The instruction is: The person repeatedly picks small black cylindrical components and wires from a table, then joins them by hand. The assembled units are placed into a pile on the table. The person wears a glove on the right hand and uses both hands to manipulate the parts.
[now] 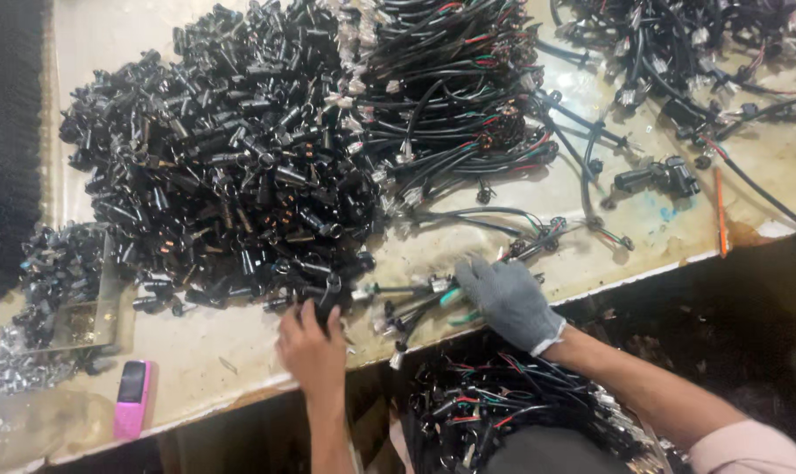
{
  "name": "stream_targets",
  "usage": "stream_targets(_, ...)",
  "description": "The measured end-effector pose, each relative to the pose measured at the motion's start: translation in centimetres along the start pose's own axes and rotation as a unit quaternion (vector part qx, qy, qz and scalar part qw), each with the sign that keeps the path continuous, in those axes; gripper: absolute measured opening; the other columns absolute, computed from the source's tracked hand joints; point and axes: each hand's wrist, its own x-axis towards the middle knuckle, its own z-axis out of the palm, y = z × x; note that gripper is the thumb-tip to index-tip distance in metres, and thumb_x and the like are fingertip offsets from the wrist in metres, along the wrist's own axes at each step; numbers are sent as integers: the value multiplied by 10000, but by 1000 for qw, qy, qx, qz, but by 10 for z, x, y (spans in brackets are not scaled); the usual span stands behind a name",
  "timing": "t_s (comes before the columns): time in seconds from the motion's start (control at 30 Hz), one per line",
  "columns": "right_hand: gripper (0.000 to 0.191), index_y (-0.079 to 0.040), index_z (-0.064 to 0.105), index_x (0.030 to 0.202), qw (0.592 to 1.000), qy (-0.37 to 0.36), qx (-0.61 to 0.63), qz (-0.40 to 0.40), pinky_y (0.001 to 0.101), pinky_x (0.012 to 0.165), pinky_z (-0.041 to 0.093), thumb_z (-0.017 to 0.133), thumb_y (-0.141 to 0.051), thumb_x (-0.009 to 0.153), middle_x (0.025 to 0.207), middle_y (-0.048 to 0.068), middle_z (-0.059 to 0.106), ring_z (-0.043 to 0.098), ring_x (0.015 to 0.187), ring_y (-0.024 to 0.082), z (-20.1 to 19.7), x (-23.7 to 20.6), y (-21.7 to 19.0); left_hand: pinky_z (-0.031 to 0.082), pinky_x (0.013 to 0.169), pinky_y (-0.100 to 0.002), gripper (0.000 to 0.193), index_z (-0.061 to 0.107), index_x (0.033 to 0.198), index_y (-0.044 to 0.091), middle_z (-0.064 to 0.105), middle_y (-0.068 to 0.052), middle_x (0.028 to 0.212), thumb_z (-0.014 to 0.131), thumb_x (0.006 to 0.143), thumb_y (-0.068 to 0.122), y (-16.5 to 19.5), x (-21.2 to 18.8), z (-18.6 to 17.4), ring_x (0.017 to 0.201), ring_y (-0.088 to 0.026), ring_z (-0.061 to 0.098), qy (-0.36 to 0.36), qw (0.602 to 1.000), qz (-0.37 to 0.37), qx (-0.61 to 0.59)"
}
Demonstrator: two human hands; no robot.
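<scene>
Your left hand [315, 344], bare, fingers curled on black cylindrical part [330, 298] at near edge of big parts heap [231, 167]. Your right hand [508, 301], grey glove, closed on green-handled tool [455, 298], pressing short wired leads [407, 303] lying between both hands on bench [196, 351]. Risks: leads sit close to bench edge, a nudge likely drops them into cable bin [494, 412] below. Heap slope just past left hand could slide onto work. Pink phone [133, 398] left of left hand, also near edge.
</scene>
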Motion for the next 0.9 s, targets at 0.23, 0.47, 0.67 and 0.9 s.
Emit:
stream_targets(0.23, 254, -84, 589, 1003, 997, -24, -17, 68, 339, 515, 425, 629, -331, 961, 822, 60, 566, 545, 579, 174, 21, 26, 26, 535, 983, -479, 387, 668, 1182, 20, 643, -184, 1250, 712, 1003, 361, 24, 5, 15, 1166, -373, 617, 59, 981, 2, -184)
stream_targets(0.47, 138, -66, 602, 1022, 988, -53, 100, 107, 342, 498, 450, 675, -124, 920, 831, 79, 581, 601, 633, 221, 14, 12, -17, 541, 1108, -459, 343, 565, 1348, 25, 669, -225, 1282, 684, 1055, 155, 49, 7, -10, 1177, -290, 675, 92, 725, -61, -680)
stream_targets(0.67, 309, -69, 561, 1347, 944, 37, 302, 123, 436, 964, 594, 625, -33, 1047, 1241, 174, 655, 686, 1122, 344, -52, 34, 40, 522, 750, -312, 405, 467, 1211, 118, 652, -94, 925, 747, 919, 132, 65, -26, -27, 848, -168, 620, -115, 560, -157, -805)
stream_targets(0.9, 480, -80, 647, 1282, 931, -291, 181, 129, 486, 745, 551, 708, -93, 806, 1170, 183, 656, 689, 896, 405, -42, 27, 69, 399, 682, -246, 237, 585, 1086, 32, 557, -18, 838, 670, 971, 222, 97, -56, -17, 751, -100, 485, -217, 572, -238, -754)
